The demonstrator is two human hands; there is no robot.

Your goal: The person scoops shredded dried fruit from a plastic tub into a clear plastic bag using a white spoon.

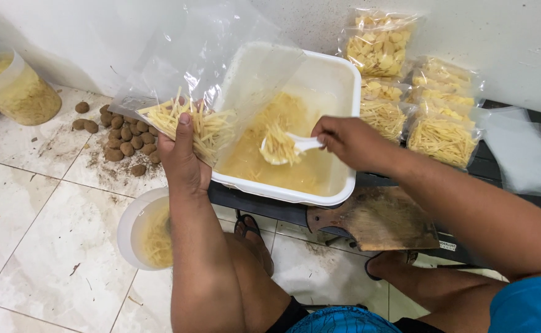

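I'm mid-scoop: my left hand (pixel 181 157) grips the open plastic bag (pixel 190 68), my right hand (pixel 347 140) pinches the loaded white spoon (pixel 286 147) over the tub (pixel 338 80), so I judge lifting it to the bag's mouth comes next.

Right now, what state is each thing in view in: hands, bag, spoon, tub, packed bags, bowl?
left hand: gripping the clear plastic bag, held open, partly filled with potato strips
right hand: holding the white spoon, loaded with strips
white tub: uncovered, holding strips in cloudy water
packed bags: filled, lying beside the tub
bowl on the floor: holds strips in water
cleaver: lying flat, untouched
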